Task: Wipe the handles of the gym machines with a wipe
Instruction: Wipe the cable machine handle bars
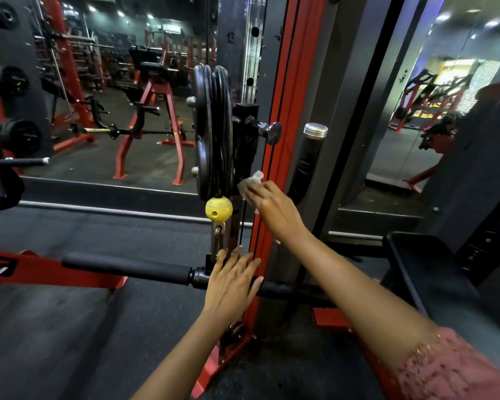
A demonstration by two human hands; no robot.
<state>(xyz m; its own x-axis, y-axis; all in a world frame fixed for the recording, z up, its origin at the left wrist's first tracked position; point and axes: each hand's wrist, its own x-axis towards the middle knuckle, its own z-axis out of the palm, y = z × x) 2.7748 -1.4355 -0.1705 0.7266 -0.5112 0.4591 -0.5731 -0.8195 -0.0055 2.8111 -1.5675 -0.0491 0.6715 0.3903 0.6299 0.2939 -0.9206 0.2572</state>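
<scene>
The white crumpled paper wipe [250,183] stands out against the red steel upright post [296,82], the yellow round rubber ball [218,208], the black round metal weight plates [212,125] and the black foam-padded bar handle [122,265], while the pink fabric sleeve [459,370] bears small dots.

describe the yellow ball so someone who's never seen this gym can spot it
Find the red upright post in the middle of the view; just left of it hangs a cluster of black discs. Directly under those discs sits the yellow ball, above a metal link. Nothing else near it is yellow or ball-shaped.
</scene>
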